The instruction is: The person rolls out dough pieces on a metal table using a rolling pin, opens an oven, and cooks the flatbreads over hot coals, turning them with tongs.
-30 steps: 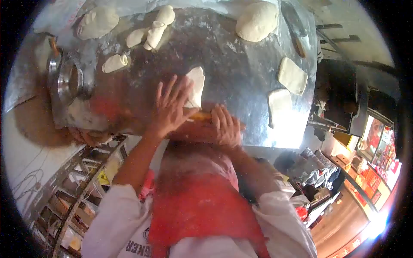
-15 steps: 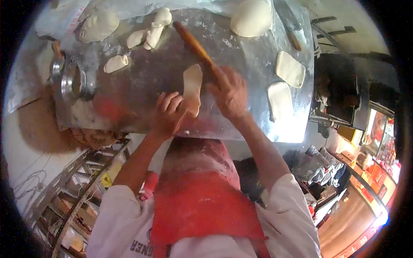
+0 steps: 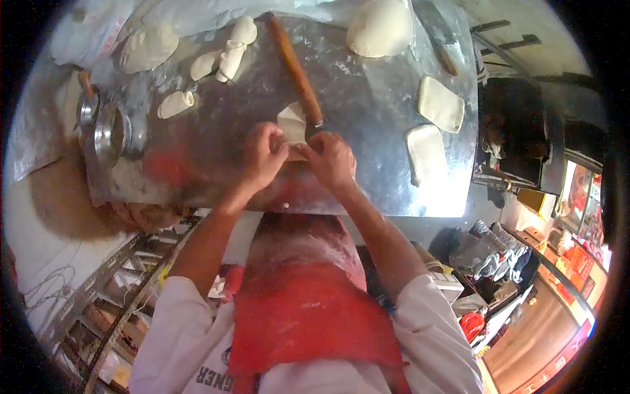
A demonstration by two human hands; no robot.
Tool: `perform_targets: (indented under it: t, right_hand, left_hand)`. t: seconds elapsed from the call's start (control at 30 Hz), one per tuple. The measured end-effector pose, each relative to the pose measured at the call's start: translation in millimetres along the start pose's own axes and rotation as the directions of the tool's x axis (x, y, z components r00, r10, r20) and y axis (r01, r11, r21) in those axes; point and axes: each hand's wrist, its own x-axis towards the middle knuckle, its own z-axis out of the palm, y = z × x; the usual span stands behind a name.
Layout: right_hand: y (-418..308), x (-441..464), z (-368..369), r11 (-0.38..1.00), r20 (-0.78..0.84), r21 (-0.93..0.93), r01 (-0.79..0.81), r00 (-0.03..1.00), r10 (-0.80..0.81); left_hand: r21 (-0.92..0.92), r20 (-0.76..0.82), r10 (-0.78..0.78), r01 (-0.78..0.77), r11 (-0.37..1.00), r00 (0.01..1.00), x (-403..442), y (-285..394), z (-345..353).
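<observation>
A thin strip of dough [image 3: 292, 120] lies on the metal worktop near its front edge. My left hand [image 3: 264, 156] pinches the strip's near end on the left side. Opposite it, my right hand [image 3: 333, 157] pinches the same end on the right, and that end is lifted or folded between my fingers. Just beyond my right hand rests a wooden rolling pin [image 3: 294, 69], touched by neither hand as far as I can see. Part of the dough is hidden behind my fingers.
Rolled dough pieces [image 3: 230, 60] and a small roll [image 3: 175, 104] lie at the left. Flat dough pieces [image 3: 441, 104] are at the right, a large dough mound [image 3: 380, 27] and a knife [image 3: 449, 60] at the back. A metal bowl [image 3: 111, 134] stands by the left edge.
My right hand has let go of the rolling pin, which now lies on the worktop, and has moved down-left to the dough strip. Both hands now grip the strip's near end.
</observation>
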Motion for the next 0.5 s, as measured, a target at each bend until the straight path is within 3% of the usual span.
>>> perform_targets:
  t: [0.1,0.13,0.27,0.33,0.37,0.43,0.47,0.5]
  right_hand:
    - [-19.6,9.5,-12.8,0.987,0.113,-0.079,-0.138,0.983,0.147]
    - [-23.4,13.4,-14.4,0.971,0.179,-0.115,-0.211,0.957,0.229]
    - [-19.8,15.6,-4.7,0.961,0.109,-0.147,-0.233,0.962,0.250]
    - [-25.3,16.5,-6.6,0.959,0.102,-0.164,-0.233,0.962,0.252]
    - [-27.4,17.5,-8.1,0.960,0.100,-0.163,-0.229,0.964,0.247]
    - [-30.2,18.6,-10.3,0.949,0.104,-0.197,-0.247,0.957,0.271]
    - [-26.7,19.4,-7.0,0.949,0.103,-0.193,-0.248,0.957,0.271]
    - [-21.7,19.7,-1.4,0.945,0.050,-0.214,-0.246,0.964,0.262]
  left_hand:
    - [0.027,-0.037,0.074,-0.073,0.997,0.997,34.7,-10.0,-4.1]
    - [0.134,0.000,-0.006,0.006,0.991,1.000,45.7,-7.6,-3.2]
    - [0.260,-0.040,0.020,-0.009,0.966,0.999,79.1,-0.3,12.6]
    - [0.224,0.312,-0.284,0.221,0.949,0.907,95.4,13.2,0.1]
    - [0.224,0.309,-0.282,0.219,0.950,0.908,92.2,22.2,-8.5]
    - [0.294,0.259,0.166,-0.241,0.925,0.951,64.2,38.8,-23.7]
    - [0.264,0.197,0.312,-0.357,0.896,0.929,46.3,40.8,-26.3]
    - [0.266,0.199,0.310,-0.356,0.896,0.930,30.9,40.7,-24.3]
